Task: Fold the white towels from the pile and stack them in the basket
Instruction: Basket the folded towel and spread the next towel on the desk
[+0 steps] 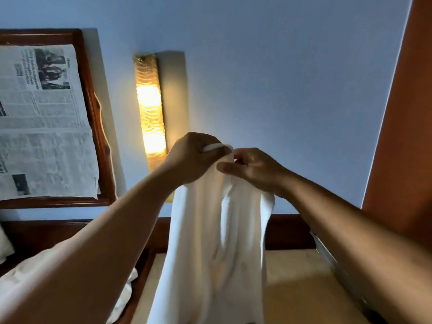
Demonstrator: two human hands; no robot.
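Head view: white towel held up between two hands

A white towel (217, 242) hangs in the air in front of the person, gathered at the top and falling in long soft folds out of the bottom of the view. It touches nothing but the hands that hold it. The left hand (194, 157) has its fingers curled round the top edge, with a rolled bit of hem showing between them. The right hand (254, 169) pinches the same edge just beside it, thumb stretched out towards the left hand. The two hands are close together, almost touching, and both bare forearms reach up to them from the lower corners.

Under the hanging towel lies a flat tan surface (297, 277), edged in dark wood; whether it is a desk or a bed base I cannot tell. To the left of it, below the left forearm, more white cloth (128, 286) lies crumpled. A dark wooden board (289, 232) runs along the foot of the pale blue wall (280, 78) behind.

On that wall, left of the hands, a long amber wall lamp (150, 108) glows. Further left hangs a wooden frame (93, 108) with a newspaper page (42, 122) spread over it. A rust-brown panel (402, 136) rises along the right edge.
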